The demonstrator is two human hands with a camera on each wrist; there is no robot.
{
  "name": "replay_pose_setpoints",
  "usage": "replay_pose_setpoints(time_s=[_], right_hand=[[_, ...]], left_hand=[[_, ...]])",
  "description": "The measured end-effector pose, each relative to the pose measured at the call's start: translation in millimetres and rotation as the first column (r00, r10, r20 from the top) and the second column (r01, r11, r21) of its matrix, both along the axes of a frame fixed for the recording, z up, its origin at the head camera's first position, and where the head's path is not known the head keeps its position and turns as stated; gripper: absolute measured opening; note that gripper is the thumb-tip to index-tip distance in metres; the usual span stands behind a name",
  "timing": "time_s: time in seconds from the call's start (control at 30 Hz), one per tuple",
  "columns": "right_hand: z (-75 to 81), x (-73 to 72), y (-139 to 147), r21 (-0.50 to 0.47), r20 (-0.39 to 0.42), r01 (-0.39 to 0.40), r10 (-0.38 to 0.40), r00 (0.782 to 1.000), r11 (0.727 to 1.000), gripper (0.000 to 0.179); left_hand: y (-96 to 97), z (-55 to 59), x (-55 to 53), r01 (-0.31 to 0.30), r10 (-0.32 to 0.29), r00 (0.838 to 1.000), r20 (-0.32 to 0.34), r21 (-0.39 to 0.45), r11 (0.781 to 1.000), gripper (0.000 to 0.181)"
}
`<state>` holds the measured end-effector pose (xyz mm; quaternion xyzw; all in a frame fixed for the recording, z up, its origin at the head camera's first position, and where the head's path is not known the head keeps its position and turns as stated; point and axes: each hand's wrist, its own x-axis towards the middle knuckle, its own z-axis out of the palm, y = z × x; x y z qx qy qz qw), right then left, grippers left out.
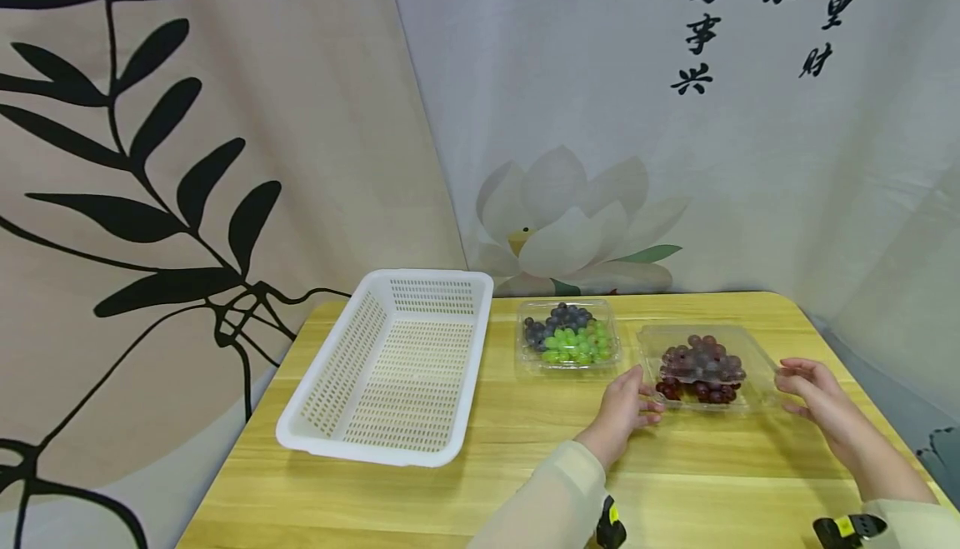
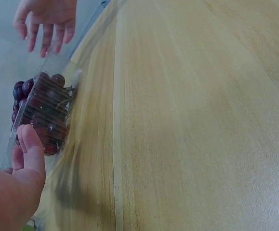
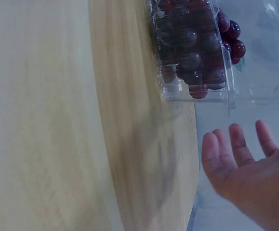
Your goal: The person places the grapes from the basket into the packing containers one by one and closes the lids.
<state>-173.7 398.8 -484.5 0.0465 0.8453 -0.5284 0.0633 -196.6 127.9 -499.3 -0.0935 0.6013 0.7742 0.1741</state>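
Note:
A clear plastic box of dark red grapes rests at the right of the table. Its lid stands raised behind the fruit; in the right wrist view this clear lid rises beyond the grapes. My left hand is at the box's near left corner, fingers loosely bent. In the left wrist view that hand's thumb overlaps the box's end wall. Across from it, my right hand is beside the right end, palm toward the box, fingers spread and relaxed. A gap shows between the right fingers and the box wall.
Left of this box sits a second clear box with black grapes and green grapes. Farther left stands a white slotted plastic basket. A printed curtain hangs behind the wooden table.

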Motion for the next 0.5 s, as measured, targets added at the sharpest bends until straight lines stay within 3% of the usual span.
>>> replay_pose_setpoints(time_s=[0.1,0.2,0.33,0.5], right_hand=[[2.7,0.3,1.3,0.028,0.085,-0.025,0.022,0.996,0.999,0.06],[4.6,-0.4,2.7,0.033,0.198,-0.058,0.051,0.979,0.998,0.075],[2.5,-1.0,5.1,0.029,0.319,-0.108,0.093,0.943,0.994,0.078],[-1.4,-0.2,8.5,0.018,0.375,-0.128,0.112,0.92,0.992,0.077]], left_hand=[[-0.6,0.1,-0.3,0.008,-0.008,1.0,0.004,-0.008,1.0,0.049],[-0.2,-0.8,-0.6,0.012,-0.012,1.0,0.001,-0.016,1.0,0.049],[0.9,-2.2,-1.3,0.003,-0.003,1.0,-0.007,-0.014,1.0,0.048],[2.1,-3.2,-1.8,-0.004,0.004,1.0,-0.013,-0.015,1.0,0.046]])
